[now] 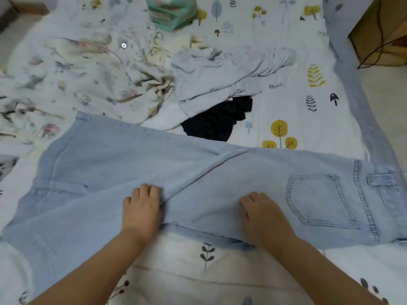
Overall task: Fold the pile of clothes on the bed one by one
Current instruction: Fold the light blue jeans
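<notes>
You have pale, washed-out blue jeans (198,172) in front of you, their back pocket (319,199) outlined in darker blue double stitching. The bed sheet (286,73) under them is white, printed with mustard-yellow trees, grey-blue leaves and small dark mushrooms, with a plain dusty-blue border along its right edge. Beyond the jeans you see a black garment (220,119), a very pale blue-grey top (220,75) over it, and a cream blanket (77,73) with faded cartoon animals in pink, grey and blue. A mint-green package (174,12) with pink stripes sits farther back. The box (381,29) at the right is brown.
</notes>
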A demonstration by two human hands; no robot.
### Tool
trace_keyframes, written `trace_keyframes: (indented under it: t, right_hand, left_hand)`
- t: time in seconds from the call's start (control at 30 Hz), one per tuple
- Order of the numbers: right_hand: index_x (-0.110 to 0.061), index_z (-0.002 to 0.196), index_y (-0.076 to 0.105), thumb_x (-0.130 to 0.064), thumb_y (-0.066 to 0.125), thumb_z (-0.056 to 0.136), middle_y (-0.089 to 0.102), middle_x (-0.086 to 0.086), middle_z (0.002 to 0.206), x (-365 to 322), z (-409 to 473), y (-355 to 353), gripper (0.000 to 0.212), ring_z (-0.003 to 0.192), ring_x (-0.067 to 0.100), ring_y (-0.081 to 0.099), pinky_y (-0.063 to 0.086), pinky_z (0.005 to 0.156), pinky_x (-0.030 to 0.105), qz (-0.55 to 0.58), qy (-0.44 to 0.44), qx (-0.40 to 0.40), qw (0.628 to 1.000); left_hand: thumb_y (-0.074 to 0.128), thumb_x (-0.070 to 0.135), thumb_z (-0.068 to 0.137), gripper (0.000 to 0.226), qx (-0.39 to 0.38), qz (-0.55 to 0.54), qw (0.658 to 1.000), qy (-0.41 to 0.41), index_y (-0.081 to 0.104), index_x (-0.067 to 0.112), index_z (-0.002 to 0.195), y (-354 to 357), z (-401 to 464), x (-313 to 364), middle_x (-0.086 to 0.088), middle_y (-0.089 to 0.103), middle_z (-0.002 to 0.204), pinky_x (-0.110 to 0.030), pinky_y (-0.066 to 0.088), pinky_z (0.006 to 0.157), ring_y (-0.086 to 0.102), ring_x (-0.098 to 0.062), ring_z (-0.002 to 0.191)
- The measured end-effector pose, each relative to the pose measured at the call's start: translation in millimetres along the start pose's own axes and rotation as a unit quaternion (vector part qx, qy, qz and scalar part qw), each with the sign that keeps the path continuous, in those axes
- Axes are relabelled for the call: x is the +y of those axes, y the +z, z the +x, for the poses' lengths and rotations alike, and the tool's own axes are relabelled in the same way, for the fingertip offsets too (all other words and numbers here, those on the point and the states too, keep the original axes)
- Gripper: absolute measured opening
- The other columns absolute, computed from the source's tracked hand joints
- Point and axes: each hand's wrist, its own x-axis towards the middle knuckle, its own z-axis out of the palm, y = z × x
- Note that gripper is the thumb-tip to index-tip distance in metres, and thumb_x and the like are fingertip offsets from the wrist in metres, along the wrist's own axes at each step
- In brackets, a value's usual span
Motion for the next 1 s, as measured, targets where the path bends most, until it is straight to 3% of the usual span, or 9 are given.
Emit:
trace_keyframes:
  t: [0.17, 0.27, 0.43, 0.53, 0.67, 0.77, 0.83, 0.9, 1.0]
  right_hand:
    - [-0.014, 0.064, 0.065, -0.006, 0.083, 0.037, 0.06, 0.004, 0.061, -52.7, 23.9, 14.1, 0.034, 0.051, 0.023, 0.058, 0.048, 0.04, 0.031, 0.024, -0.017, -0.018, 0.999]
    - [-0.01, 0.076, 0.068, -0.004, 0.08, 0.045, 0.062, 0.007, 0.067, -86.2, 41.2, 17.1, 0.033, 0.054, 0.024, 0.061, 0.05, 0.042, 0.032, 0.035, -0.013, -0.004, 0.999]
    - [-0.009, 0.127, 0.045, -0.004, 0.082, 0.054, 0.06, 0.029, 0.112, -141.6, 73.1, 23.0, 0.082, 0.077, 0.036, 0.066, 0.057, 0.058, 0.039, 0.033, 0.058, 0.013, 0.998]
    - [-0.015, 0.114, 0.052, -0.007, 0.069, 0.066, 0.059, 0.026, 0.116, -163.2, 97.9, 27.2, 0.051, 0.075, 0.035, 0.064, 0.054, 0.051, 0.038, 0.023, 0.04, 0.064, 0.997]
    - [-0.011, 0.074, 0.056, -0.007, 0.053, 0.064, 0.06, 0.013, 0.077, -168.1, 123.7, 27.1, 0.011, 0.055, 0.031, 0.054, 0.04, 0.042, 0.032, -0.009, 0.049, 0.057, 0.997]
    - [-0.007, 0.071, 0.058, -0.012, 0.041, 0.071, 0.055, 0.013, 0.07, -166.2, 137.5, 21.7, 0.017, 0.052, 0.03, 0.051, 0.028, 0.045, 0.03, -0.033, 0.07, 0.077, 0.994]
    - [-0.006, 0.072, 0.057, -0.003, 0.057, 0.07, 0.054, 0.013, 0.068, -165.2, 147.5, 18.7, 0.003, 0.052, 0.03, 0.049, 0.025, 0.047, 0.029, -0.032, 0.09, 0.086, 0.992]
    - [-0.005, 0.072, 0.056, 0.006, 0.073, 0.062, 0.053, 0.013, 0.068, -167.0, 157.1, 18.4, 0.022, 0.053, 0.029, 0.048, 0.025, 0.049, 0.029, -0.016, 0.123, 0.068, 0.99]
    - [-0.004, 0.075, 0.056, 0.005, 0.072, 0.067, 0.052, 0.015, 0.072, -173.0, 173.5, 15.9, 0.02, 0.061, 0.029, 0.047, 0.025, 0.051, 0.032, 0.005, 0.146, 0.055, 0.988]
  left_hand:
    - [0.046, 0.012, 0.09, 0.031, -0.012, -0.041, 0.999, -0.007, 0.05, 0.01, 0.12, -3.4, 10.7, -39.4, -0.015, 0.056, 0.117, -0.039, 0.043, 0.08, 0.054, -0.035, 0.105]
    - [0.042, 0.017, 0.095, 0.019, 0.056, -0.139, 0.989, 0.013, 0.054, 0.01, 0.109, -14.0, 20.4, -55.9, -0.02, 0.065, 0.101, -0.038, 0.042, 0.072, 0.061, -0.038, 0.093]
    - [0.022, 0.047, 0.081, 0.046, 0.05, -0.2, 0.972, 0.117, 0.054, 0.015, 0.086, -27.7, 33.5, -86.6, -0.016, 0.067, 0.084, -0.034, 0.034, 0.063, 0.06, -0.038, 0.083]
    - [0.026, 0.058, 0.077, 0.052, -0.013, -0.216, 0.962, 0.167, 0.056, 0.015, 0.082, -38.8, 49.0, -99.9, -0.009, 0.067, 0.085, -0.028, 0.026, 0.062, 0.059, -0.03, 0.085]
    - [0.06, 0.027, 0.084, 0.016, -0.094, -0.167, 0.965, 0.176, 0.062, 0.018, 0.097, -53.6, 63.4, -120.8, -0.005, 0.067, 0.098, -0.026, 0.032, 0.068, 0.058, -0.024, 0.096]
    - [0.06, 0.021, 0.079, 0.022, -0.175, -0.038, 0.97, 0.167, 0.062, 0.02, 0.101, -64.7, 71.6, -144.8, -0.003, 0.064, 0.106, -0.024, 0.036, 0.07, 0.058, -0.023, 0.102]
    - [0.062, 0.023, 0.078, 0.027, -0.236, 0.042, 0.958, 0.155, 0.062, 0.019, 0.104, -76.4, 79.0, -168.1, -0.004, 0.064, 0.108, -0.024, 0.037, 0.069, 0.059, -0.023, 0.103]
    - [0.063, 0.024, 0.076, 0.026, -0.291, 0.071, 0.945, 0.134, 0.063, 0.016, 0.1, -93.1, 90.4, -192.8, -0.005, 0.065, 0.097, -0.022, 0.038, 0.064, 0.061, -0.021, 0.091]
    - [0.06, 0.016, 0.075, 0.002, -0.306, 0.033, 0.945, 0.11, 0.059, 0.015, 0.074, -124.1, 120.0, -219.2, 0.0, 0.057, 0.069, -0.022, 0.039, 0.055, 0.054, -0.018, 0.072]
